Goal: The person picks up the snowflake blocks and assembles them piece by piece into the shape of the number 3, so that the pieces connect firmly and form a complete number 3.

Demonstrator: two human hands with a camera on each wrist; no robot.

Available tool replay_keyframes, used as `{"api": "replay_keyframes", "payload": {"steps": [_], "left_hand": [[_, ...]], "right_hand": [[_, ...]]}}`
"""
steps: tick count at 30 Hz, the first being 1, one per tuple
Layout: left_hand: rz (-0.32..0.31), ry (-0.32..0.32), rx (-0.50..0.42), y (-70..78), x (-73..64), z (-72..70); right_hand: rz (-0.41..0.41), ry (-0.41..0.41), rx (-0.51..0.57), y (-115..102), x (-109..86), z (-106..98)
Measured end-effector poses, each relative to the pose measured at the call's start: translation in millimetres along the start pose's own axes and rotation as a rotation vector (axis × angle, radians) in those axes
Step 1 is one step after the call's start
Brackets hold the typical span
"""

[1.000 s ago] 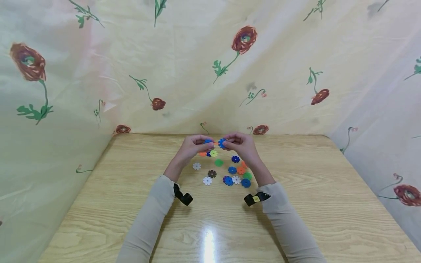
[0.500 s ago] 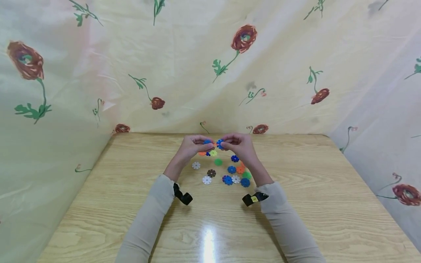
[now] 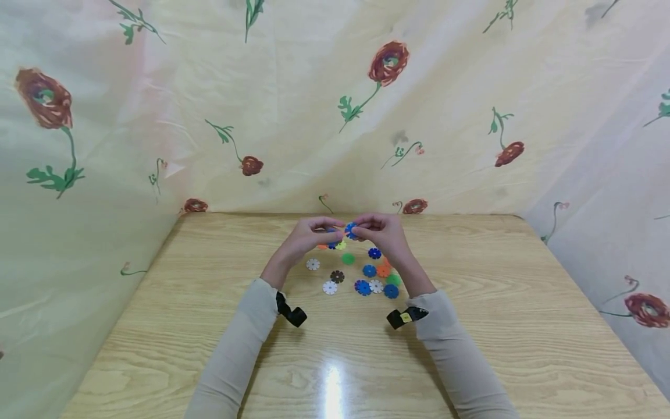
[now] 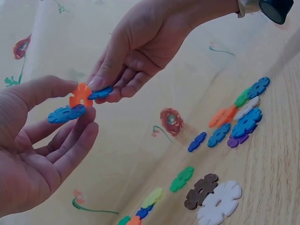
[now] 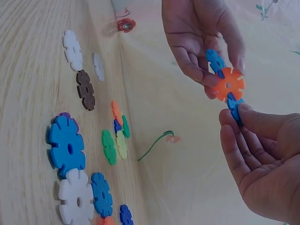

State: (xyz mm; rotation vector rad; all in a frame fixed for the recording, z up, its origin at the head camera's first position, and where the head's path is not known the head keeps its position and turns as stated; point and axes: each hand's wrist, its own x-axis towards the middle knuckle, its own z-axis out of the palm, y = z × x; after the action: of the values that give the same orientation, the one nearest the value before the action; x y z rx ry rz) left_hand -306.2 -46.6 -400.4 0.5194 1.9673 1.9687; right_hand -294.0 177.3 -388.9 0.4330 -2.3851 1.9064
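Above the far part of the table, my left hand pinches an orange notched snowflake disc between thumb and fingers. One blue snowflake disc is slotted crosswise into the orange one and sits in front of the left palm. From the other side my right hand pinches a second blue snowflake disc between thumb and forefinger. Its edge meets the orange disc's rim, notch to notch, at an angle to it.
Several loose discs lie on the wooden table below the hands: white, brown, green, orange and blue. A flowered cloth hangs behind the table and along its sides.
The right hand has brought its blue disc slightly left, up against the orange disc. The left hand has turned a little, tilting the joined orange and blue discs. The loose discs stay put.
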Motion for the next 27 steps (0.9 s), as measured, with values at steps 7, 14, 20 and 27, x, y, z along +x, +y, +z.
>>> {"api": "replay_keyframes", "payload": {"steps": [7,14,20,27], "left_hand": [[0.004,-0.033,0.037,-1.1,0.6,0.9],[0.004,-0.042,0.016,-1.6,1.0,0.9],[0.003,-0.036,0.05,-2.1,2.1,-0.4],[-0.012,-0.029,0.03,-2.2,3.0,-1.6]], "right_hand": [[0.008,-0.006,0.006,-0.8,-0.5,4.7],[0.02,-0.014,0.015,-0.8,-0.9,7.4],[0.03,-0.043,0.012,-2.0,-1.1,6.6],[0.053,-0.105,-0.083,-0.6,-1.3,-1.7]]}}
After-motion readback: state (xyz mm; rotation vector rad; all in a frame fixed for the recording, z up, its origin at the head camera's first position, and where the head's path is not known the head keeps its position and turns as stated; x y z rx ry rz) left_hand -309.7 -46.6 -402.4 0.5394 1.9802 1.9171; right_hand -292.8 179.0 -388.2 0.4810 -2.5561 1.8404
